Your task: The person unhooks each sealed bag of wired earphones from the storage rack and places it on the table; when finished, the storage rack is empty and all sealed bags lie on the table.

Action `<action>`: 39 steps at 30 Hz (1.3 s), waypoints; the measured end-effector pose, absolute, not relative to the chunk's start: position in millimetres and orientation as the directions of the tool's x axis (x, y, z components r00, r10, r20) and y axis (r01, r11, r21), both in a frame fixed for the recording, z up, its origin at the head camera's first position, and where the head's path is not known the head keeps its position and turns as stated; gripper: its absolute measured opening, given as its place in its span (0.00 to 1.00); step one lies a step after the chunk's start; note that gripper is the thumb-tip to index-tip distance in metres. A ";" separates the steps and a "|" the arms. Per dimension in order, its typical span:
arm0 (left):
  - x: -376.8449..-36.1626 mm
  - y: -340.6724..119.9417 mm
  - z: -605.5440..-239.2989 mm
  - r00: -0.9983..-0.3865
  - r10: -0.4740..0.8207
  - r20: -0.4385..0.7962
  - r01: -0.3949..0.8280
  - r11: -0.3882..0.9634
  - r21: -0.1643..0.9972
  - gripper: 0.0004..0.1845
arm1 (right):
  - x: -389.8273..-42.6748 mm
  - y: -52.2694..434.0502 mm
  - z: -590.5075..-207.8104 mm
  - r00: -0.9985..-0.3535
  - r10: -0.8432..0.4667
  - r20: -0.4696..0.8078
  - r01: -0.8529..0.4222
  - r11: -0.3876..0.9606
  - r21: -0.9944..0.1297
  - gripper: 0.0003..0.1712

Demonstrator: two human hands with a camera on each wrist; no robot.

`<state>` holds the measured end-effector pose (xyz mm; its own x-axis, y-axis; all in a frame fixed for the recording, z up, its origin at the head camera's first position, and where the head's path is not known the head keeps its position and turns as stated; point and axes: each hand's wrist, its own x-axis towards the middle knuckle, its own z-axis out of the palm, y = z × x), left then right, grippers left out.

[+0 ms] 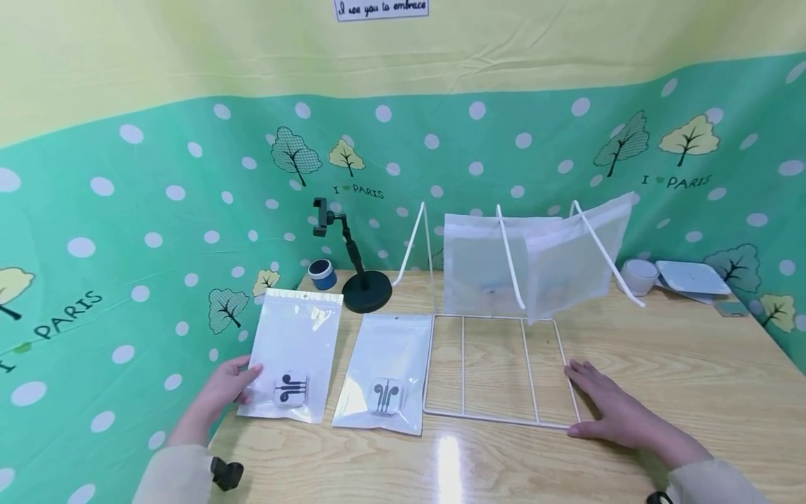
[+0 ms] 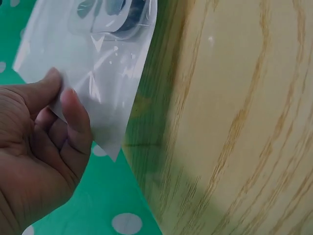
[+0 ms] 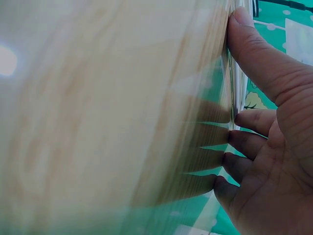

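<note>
My left hand pinches the lower left edge of a white zip bag, thumb in front and fingers behind. A boxed pair of earphones shows through its front. In the left wrist view the bag's bottom stands at the table's edge. Beside it lies a second zip bag with similar earphones. My right hand rests on the table, thumb and fingers spread along the right side of a white wire rack. In the right wrist view, the fingertips touch the tabletop.
Two frosted bags stand between the rack's upright bars at the back. Behind the left bags are a black phone stand and a small blue jar. A white cup and a white flat item sit at the back right.
</note>
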<state>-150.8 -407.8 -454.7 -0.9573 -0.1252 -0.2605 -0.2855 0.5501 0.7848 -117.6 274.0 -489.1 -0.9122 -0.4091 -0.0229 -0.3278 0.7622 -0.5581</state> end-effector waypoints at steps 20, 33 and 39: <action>-162.2 -384.2 -466.0 -0.935 -0.163 -0.315 -0.342 0.650 0.679 0.29 | -118.7 274.3 -491.2 -0.917 -0.395 -0.052 -0.300 0.771 -0.561 0.62; -160.5 -381.1 -459.0 -0.937 -0.220 -0.271 -0.347 0.666 0.660 0.25 | -118.3 273.7 -490.5 -0.915 -0.402 -0.037 -0.314 0.767 -0.560 0.61; -154.9 -375.2 -455.3 -0.948 -0.236 -0.213 -0.318 0.712 0.626 0.22 | -118.1 273.9 -491.2 -0.917 -0.398 -0.040 -0.310 0.770 -0.557 0.61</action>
<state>-154.9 -375.2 -455.3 -0.9480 -0.2362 -0.2134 -0.3183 0.7116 0.6264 -118.1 273.9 -491.2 -0.9165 -0.3979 -0.0402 -0.3099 0.7702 -0.5574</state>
